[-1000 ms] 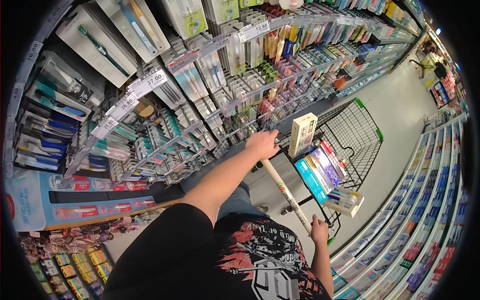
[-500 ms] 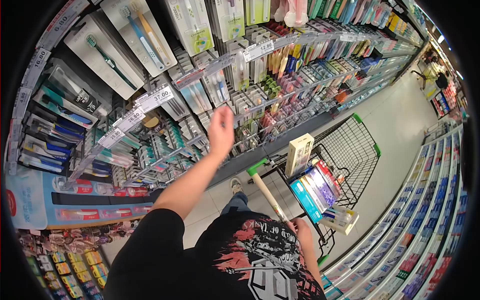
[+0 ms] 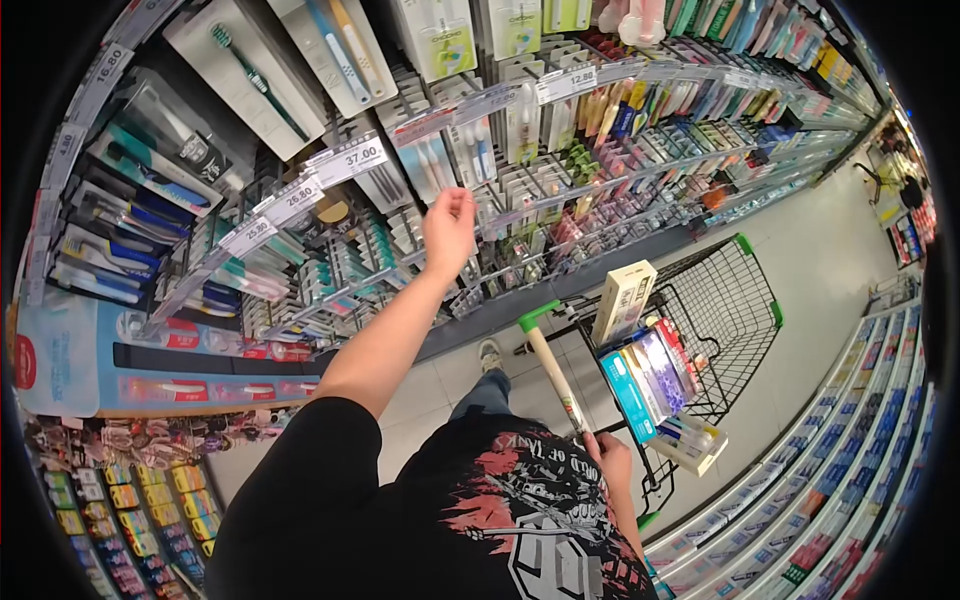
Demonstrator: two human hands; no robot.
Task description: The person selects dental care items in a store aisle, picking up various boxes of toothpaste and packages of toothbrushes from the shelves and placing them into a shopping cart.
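My left hand (image 3: 450, 237) reaches forward to the rack, its fingers curled together at the lower edge of a hanging toothbrush pack (image 3: 426, 163). Whether the fingertips grip that pack is hard to make out. A second toothbrush pack (image 3: 474, 152) hangs just to the right. Low in the view, my right hand (image 3: 608, 462) is closed on the near end of the shopping cart's pale handle (image 3: 556, 375). The cart basket (image 3: 722, 320) stands to the right, with a cream box (image 3: 625, 302), a blue-and-purple package (image 3: 650, 380) and a clear-windowed box (image 3: 689, 443) at its near end.
Price tags (image 3: 360, 157) line the shelf edges above many hanging toothbrushes. Large boxed toothbrushes (image 3: 255, 80) are at upper left. Another stocked shelf (image 3: 800, 500) curves along the right. Tiled floor (image 3: 800, 225) runs between the shelves; my shoe (image 3: 490, 355) is beside the cart.
The view has shifted, so shelf and cart appear farther right and the shelf higher. My left hand has moved closer to the toothbrush pack's lower edge. My right hand stays at the cart handle.
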